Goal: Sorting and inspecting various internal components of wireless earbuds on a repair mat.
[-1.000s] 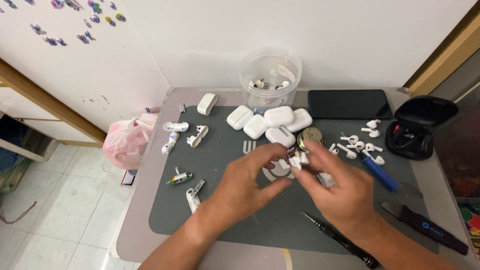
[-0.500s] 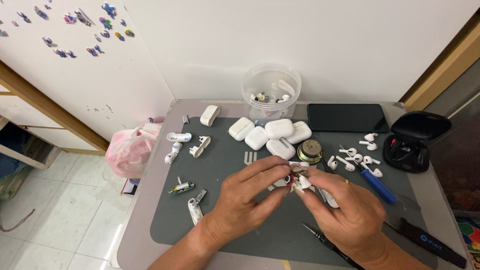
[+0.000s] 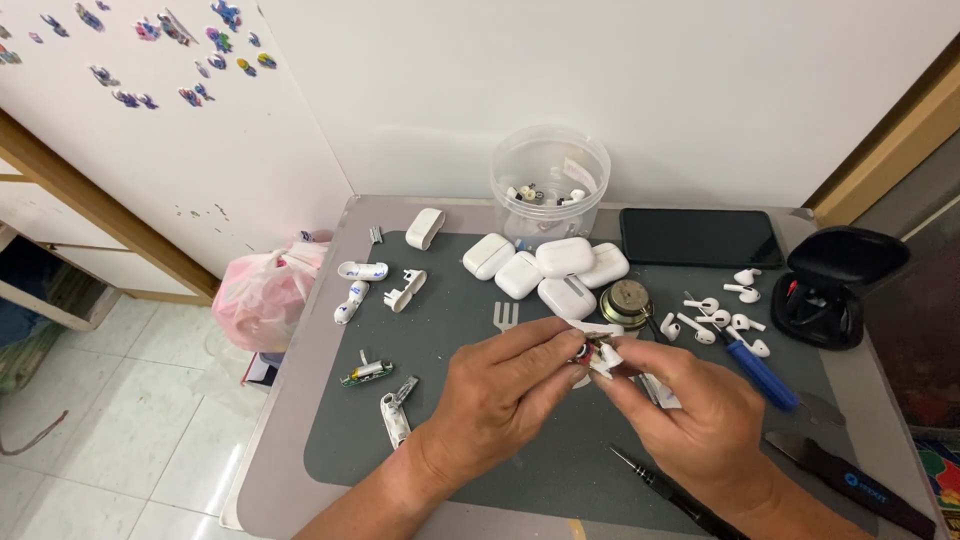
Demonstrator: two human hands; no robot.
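- While my left hand (image 3: 500, 395) and right hand (image 3: 700, 410) meet, both pinch a small white earbud part (image 3: 597, 355), just below the round speaker (image 3: 626, 302).
- I judge a steady, light grip works best; keep it low over the bench (image 3: 480, 330).

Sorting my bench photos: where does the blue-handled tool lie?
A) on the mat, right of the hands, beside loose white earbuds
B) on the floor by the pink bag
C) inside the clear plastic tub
A: the blue-handled tool lies on the grey mat just below the loose white earbuds, right of both hands.
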